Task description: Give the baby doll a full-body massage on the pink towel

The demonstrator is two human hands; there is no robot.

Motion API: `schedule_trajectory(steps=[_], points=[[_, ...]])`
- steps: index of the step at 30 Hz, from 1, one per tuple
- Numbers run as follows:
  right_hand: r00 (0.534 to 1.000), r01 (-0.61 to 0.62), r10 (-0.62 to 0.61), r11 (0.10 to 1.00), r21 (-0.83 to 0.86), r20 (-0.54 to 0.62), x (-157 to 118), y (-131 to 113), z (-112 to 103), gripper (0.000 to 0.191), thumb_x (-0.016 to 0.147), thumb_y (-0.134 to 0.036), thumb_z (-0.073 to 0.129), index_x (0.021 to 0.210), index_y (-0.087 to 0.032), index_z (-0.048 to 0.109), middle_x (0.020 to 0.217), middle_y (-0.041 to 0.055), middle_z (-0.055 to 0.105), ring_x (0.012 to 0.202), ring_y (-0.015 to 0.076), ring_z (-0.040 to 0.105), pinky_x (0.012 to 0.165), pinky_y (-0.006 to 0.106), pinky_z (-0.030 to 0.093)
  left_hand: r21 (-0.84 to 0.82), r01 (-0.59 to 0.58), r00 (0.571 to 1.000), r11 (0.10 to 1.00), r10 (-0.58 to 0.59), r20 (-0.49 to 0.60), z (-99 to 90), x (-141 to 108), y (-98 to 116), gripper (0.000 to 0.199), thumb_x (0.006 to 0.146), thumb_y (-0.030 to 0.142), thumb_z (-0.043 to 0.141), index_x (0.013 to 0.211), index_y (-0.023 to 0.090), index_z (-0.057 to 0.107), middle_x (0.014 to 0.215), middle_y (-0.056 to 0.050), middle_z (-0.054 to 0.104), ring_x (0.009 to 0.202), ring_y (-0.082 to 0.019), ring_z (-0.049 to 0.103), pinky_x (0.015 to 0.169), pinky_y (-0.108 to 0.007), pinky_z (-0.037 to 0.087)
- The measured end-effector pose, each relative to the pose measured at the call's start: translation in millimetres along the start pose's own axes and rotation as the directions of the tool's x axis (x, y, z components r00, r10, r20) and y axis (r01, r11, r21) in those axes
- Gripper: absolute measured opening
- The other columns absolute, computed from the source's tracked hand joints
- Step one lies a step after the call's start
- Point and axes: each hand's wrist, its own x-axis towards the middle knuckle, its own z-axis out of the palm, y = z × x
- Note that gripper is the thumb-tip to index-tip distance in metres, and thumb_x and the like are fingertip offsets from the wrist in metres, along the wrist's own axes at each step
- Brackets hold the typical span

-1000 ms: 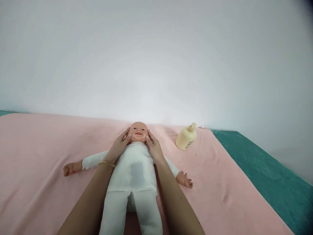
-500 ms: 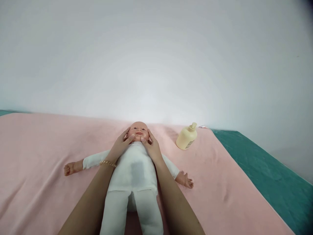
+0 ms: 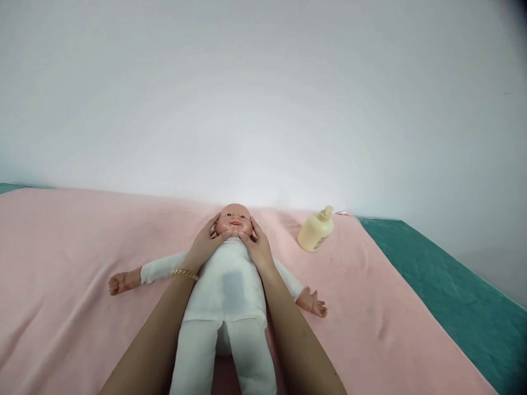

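A baby doll (image 3: 224,280) with a cloth body in white lies on its back, arms stretched out to the sides and legs toward me. A grey-blue rectangle shows on its belly. My left hand (image 3: 208,241), with a gold bracelet at the wrist, cups one side of the doll's head. On the other side my right hand (image 3: 258,244) holds the head in the same way. Both thumbs lie at the chin, and the fingers wrap round the cheeks, partly hidden behind the head. My forearms run along either side of the doll's trunk.
A pale yellow pump bottle (image 3: 315,230) stands to the right, beyond the doll's outstretched arm. Pink cloth (image 3: 370,307) lies under everything, with a green surface (image 3: 444,280) showing at the right. A plain pale wall (image 3: 263,99) rises behind.
My thumbs have shifted slightly along the doll's jaw, the left one inward toward the chin. The hold on the head is the same, and the bottle stands where it was.
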Motion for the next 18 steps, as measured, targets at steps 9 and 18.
schedule_trajectory(steps=[9,18], points=[[0.998,-0.051,0.047,0.984,0.173,0.029,-0.4,-8.9,-4.6,0.084,0.071,-0.05,0.078,0.143,-0.016,0.05,0.145,0.011,0.053,0.131,0.028,0.053,0.11,0.041,0.044,0.002,-0.022,0.999,1.0,0.021,0.038,-5.1,1.4,-4.5,0.072,0.089,0.04,0.061,0.151,0.015,0.035,0.155,-0.012,0.04,0.141,-0.025,0.041,0.113,-0.035,0.039],[0.997,-0.078,0.07,0.965,0.252,0.041,0.3,-3.5,-5.6,0.085,0.07,-0.048,0.081,0.143,-0.016,0.05,0.142,0.0112,0.056,0.129,0.0282,0.055,0.109,0.042,0.045,0.006,-0.014,0.999,1.0,0.014,0.053,-6.2,0.5,-4.1,0.075,0.09,0.042,0.061,0.153,0.014,0.032,0.156,-0.011,0.039,0.14,-0.024,0.042,0.114,-0.034,0.038]])
